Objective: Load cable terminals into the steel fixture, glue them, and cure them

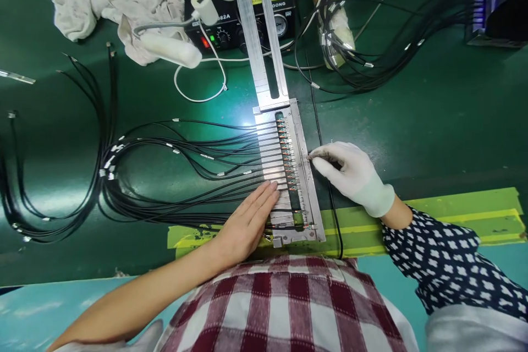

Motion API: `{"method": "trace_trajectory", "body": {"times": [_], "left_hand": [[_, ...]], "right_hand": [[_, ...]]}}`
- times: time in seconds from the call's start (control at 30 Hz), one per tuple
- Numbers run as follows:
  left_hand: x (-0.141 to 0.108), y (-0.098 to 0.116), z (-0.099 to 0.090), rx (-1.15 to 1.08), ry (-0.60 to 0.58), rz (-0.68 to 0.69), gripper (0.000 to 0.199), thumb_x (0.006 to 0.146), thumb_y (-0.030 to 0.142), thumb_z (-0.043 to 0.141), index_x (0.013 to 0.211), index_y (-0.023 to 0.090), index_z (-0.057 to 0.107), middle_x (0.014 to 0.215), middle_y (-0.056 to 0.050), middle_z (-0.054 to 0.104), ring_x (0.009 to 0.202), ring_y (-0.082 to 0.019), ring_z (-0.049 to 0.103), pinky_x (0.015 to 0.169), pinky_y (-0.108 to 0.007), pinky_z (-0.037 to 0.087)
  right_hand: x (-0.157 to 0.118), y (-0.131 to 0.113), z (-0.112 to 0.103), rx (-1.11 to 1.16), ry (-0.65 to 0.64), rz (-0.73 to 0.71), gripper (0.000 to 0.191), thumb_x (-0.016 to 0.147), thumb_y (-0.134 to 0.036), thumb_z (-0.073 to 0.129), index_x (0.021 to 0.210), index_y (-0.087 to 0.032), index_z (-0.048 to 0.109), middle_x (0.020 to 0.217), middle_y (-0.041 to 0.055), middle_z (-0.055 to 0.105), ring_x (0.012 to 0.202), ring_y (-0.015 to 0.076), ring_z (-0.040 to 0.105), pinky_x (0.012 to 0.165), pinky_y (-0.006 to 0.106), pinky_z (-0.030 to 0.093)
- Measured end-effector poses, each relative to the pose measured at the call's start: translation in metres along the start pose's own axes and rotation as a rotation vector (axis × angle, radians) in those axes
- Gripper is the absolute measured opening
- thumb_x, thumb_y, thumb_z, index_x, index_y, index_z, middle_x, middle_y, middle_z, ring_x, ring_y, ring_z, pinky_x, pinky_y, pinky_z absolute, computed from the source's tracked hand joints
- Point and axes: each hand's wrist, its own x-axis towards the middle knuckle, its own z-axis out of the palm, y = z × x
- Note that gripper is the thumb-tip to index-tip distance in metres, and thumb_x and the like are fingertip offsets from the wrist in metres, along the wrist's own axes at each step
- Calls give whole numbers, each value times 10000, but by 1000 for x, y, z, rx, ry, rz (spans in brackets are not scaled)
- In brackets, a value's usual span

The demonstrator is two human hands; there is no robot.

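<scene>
A metal fixture [307,176] lies on the green table, with several black cables [185,146] running into its slots from the left. Their stripped, orange-tipped ends sit over a dark opening in the plate. My bare left hand [249,220] rests flat over the cables at the fixture's lower left, fingers extended and side by side. In a white glove, my right hand [350,173] touches the fixture's right edge with thumb and forefinger brought together. Whatever is between those fingertips is too small to make out.
A slotted metal arm [258,38] extends up from the fixture, in front of a black control box [226,27]. Crumpled white cloths [144,0] lie upper left. More black cables [383,66] and a taped bottle [336,27] are upper right. Yellow-green tape [462,212] lines the front edge.
</scene>
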Motion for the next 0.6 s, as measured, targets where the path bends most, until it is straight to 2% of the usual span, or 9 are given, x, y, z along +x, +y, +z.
{"method": "trace_trajectory", "body": {"times": [0.17, 0.3, 0.43, 0.6], "left_hand": [[0, 0, -1, 86, -20, -1, 686, 935, 2, 409, 1593, 74, 230, 1533, -220, 467, 1516, -300, 324, 1163, -489, 463], [-1, 3, 3, 184, -6, 23, 661, 948, 59, 416, 1589, 80, 258, 1520, -197, 493, 1505, -310, 345, 1169, -484, 445], [1, 5, 7, 166, 23, -12, 665, 944, 69, 418, 1589, 79, 257, 1533, -199, 477, 1495, -298, 368, 1173, -476, 445], [3, 0, 2, 59, 57, -26, 706, 938, 41, 395, 1607, 79, 170, 1545, -225, 443, 1505, -284, 345, 1160, -473, 471]], "right_hand": [[-2, -2, 0, -24, 1, -6, 241, 983, -421, 539, 1021, -239, 694, 858, 28, 728, 815, 226, 658, 789, 371, 464], [-8, -13, 13, -278, -24, -69, 414, 962, -534, 536, 1151, -188, 663, 725, 36, 676, 681, 236, 610, 716, 377, 427], [-17, -26, 30, -457, 21, -86, 334, 1008, -391, 459, 1152, -165, 658, 814, 82, 717, 719, 259, 625, 711, 387, 420], [-19, -34, 41, -467, 88, -6, 301, 1020, -334, 432, 1191, -169, 618, 951, 106, 743, 817, 282, 653, 736, 400, 424]]}}
